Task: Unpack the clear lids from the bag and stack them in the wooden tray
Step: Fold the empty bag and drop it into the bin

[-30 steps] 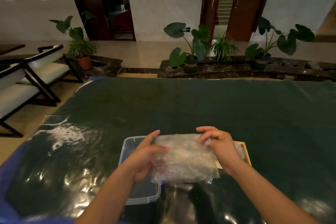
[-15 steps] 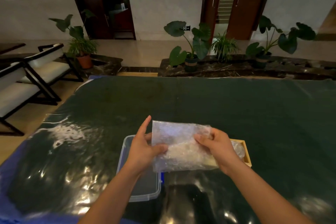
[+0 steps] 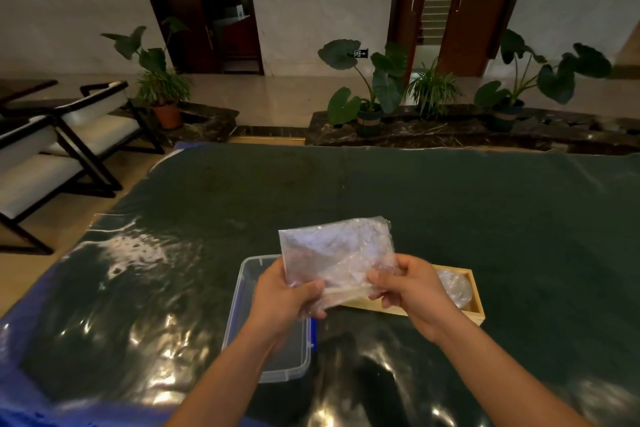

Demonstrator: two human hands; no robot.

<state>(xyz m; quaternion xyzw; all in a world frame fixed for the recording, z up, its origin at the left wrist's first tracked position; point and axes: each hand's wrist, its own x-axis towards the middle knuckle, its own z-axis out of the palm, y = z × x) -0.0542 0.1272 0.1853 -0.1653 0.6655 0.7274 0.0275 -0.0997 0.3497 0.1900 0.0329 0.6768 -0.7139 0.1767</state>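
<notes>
A crinkled clear plastic bag (image 3: 337, 255) stands upright in the air over the table, its contents too blurred to make out. My left hand (image 3: 285, 298) grips its lower left corner and my right hand (image 3: 410, 288) pinches its lower right edge. Behind my right hand lies the wooden tray (image 3: 476, 302), and a clear round lid (image 3: 453, 288) rests in its right end. The tray's left part is hidden by the bag and my hands.
A clear plastic box (image 3: 249, 288) with a blue clip sits under my left hand. The table wears a dark green cloth (image 3: 450, 204) under glossy film. Chairs (image 3: 69, 149) stand left; potted plants (image 3: 370, 94) line the floor beyond.
Both hands have lifted the bag and tipped it from lying nearly flat to standing upright, higher above the box and tray. My grips have slid down to its bottom corners.
</notes>
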